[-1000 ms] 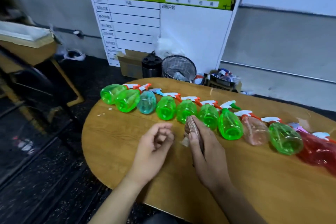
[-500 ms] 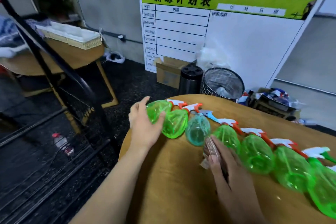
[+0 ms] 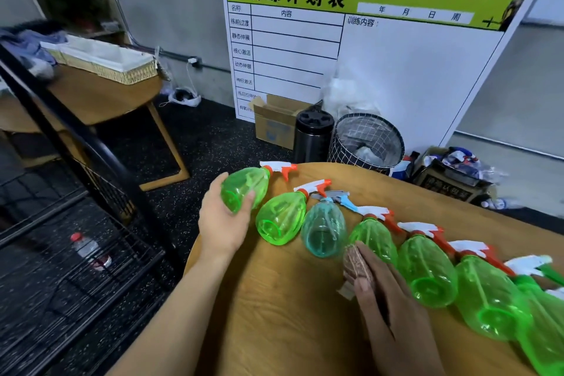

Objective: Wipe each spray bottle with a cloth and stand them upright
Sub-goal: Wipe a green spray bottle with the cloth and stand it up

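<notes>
My left hand (image 3: 225, 223) curled its fingers (image 3: 248, 197) round the base of the end green bottle (image 3: 244, 188), first in a row of spray bottles lying on their sides along the wooden table (image 3: 290, 314). That bottle lay straight ahead of the left palm, thumb over its far side, its long axis running away from me and to the right, the white and orange trigger head (image 3: 279, 166) pointing off beyond the fingertips. The left hand was plainly the nearer; standing the bottle up would, I judged, mean swinging that trigger end upward and setting the base down.

My right hand (image 3: 387, 308) rested nearer to me, its fingers closed on a folded brown cloth (image 3: 355, 264) pinched under the thumb, well apart from the gripped bottle. Between the two hands lay a second green bottle (image 3: 280, 220) just beside the first, then a teal bottle (image 3: 323, 229), and the cloth's tip sat close against another green bottle (image 3: 374, 238) in the row. More green bottles ran on past the right hand to the picture's edge. None stood upright yet.

The second green bottle crowded the first on its right side and looked liable to roll if nudged. Beyond the table's far rim stood a mesh waste bin (image 3: 366, 140), a dark canister (image 3: 312, 134) and a cardboard box (image 3: 276, 122) against a white planning board (image 3: 396, 64).
</notes>
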A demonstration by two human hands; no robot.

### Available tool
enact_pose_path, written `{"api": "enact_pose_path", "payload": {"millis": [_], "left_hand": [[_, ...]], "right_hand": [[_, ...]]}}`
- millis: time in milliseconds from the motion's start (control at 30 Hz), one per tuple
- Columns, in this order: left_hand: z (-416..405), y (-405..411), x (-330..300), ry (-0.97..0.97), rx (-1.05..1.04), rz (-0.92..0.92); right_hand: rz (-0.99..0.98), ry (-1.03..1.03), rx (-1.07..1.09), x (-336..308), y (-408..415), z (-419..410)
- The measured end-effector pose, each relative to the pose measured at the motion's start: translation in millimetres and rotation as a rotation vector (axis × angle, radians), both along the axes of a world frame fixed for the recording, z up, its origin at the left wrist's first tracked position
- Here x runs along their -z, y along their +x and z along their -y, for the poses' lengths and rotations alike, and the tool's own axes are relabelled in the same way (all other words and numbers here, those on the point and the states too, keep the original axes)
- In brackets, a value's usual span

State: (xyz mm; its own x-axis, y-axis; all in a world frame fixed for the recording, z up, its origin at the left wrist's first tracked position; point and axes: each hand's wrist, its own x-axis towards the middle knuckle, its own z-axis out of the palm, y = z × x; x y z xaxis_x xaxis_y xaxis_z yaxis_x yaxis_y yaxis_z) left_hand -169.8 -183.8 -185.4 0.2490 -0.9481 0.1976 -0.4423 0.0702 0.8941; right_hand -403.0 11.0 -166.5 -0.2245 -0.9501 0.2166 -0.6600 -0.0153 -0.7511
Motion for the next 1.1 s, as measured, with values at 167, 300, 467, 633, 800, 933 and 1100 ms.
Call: {"api": "enact_pose_path", "payload": {"millis": [167,300,467,633,800,933,1100], "left_hand": [[-71.7,-24.0,-53.7,-0.103,0.106,-0.351],[-160.3,-66.0,-83.5,0.05,0.321,-0.641],[-272.6,-127.9,-97.5,0.267,0.576,-0.88],[-371.8,-165.0,-101.4,0.313,0.819,-0.83],[-439.8,-176.7,-102.1,0.317,0.916,-0.73],[-476.8,-171.8,-96.7,0.319,0.937,-0.72],[-508.8,-160.9,-91.2,0.284,0.999,-0.679]], "right_hand": [[0.09,-0.053,0.053,-23.3,-16.9,-25.6],[0.257,-0.133,0.11,-49.9,-38.2,-65.5],[0.394,-0.24,0.186,-82.9,-67.4,-136.5],[0.335,-0.326,0.222,-94.4,-87.8,-227.9],[0.33,-0.368,0.259,-85.0,-93.1,-304.0],[0.308,-0.395,0.237,-86.2,-88.9,-347.8],[0.236,-0.393,0.249,-88.4,-85.5,-371.0]]}}
